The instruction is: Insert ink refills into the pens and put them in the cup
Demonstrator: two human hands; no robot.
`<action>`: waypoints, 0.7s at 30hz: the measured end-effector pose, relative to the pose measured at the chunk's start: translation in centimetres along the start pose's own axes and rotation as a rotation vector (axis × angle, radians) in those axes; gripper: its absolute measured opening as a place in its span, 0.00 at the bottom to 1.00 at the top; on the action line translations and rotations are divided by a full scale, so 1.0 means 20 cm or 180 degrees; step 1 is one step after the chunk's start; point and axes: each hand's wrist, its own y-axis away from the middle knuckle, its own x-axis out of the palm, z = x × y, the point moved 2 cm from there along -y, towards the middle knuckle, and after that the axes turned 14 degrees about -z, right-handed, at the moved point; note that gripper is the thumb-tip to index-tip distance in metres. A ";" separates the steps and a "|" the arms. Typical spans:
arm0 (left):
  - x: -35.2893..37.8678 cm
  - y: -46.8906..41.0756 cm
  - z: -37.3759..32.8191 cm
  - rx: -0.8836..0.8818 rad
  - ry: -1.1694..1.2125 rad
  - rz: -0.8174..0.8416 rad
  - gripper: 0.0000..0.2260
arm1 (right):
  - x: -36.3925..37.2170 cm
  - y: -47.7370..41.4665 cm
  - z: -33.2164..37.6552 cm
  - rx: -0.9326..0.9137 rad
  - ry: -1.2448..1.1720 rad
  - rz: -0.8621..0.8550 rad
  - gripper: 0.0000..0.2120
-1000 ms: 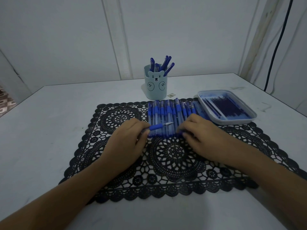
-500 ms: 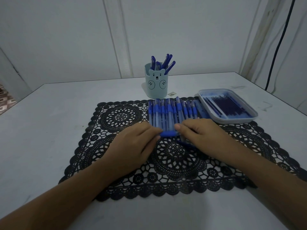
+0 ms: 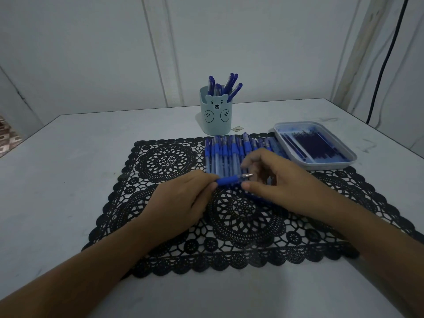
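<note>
Left hand (image 3: pixel 181 203) grips 1 pen (image 3: pixel 234 179) tip-out for the cup (image 3: pixel 216 115); right hand (image 3: pixel 273 180) hovers, fingers apart.

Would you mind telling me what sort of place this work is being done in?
Probably a plain indoor room with a simple worktable set up for pen assembly: a pale table against bare panelled walls, a black lace placemat as the work surface, and a bear-faced cup beside a tray of refills.

Black lace-pattern placemat (image 3: pixel 229 226): openwork, matt. Bear-face cup (image 3: pixel 216 115): smooth pale-blue plastic. Refill tray (image 3: pixel 321 165): smooth plastic, ink-stained. Held pen (image 3: pixel 234 179): blue rubbery grip, shiny metal tip. Table (image 3: pixel 68 180): matt white, scuffed.
</note>
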 end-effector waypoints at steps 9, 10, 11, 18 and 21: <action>-0.01 0.00 0.00 -0.0004 0.0020 0.0045 0.14 | 0.00 -0.01 -0.01 0.0164 -0.0199 -0.0122 0.04; 0.00 0.00 0.00 -0.0013 0.0002 0.0056 0.14 | 0.00 -0.01 0.00 0.0226 -0.0213 -0.0150 0.01; 0.00 0.00 0.00 -0.0012 -0.0020 0.0075 0.15 | 0.00 -0.01 0.00 0.0206 -0.0214 -0.0167 0.03; 0.02 -0.01 0.05 -0.0542 0.0104 0.0178 0.15 | -0.02 -0.03 -0.02 0.0151 -0.0337 -0.0602 0.09; 0.02 -0.01 0.07 -0.0694 0.0113 0.0046 0.14 | -0.05 -0.03 -0.03 0.0219 -0.0343 -0.0782 0.06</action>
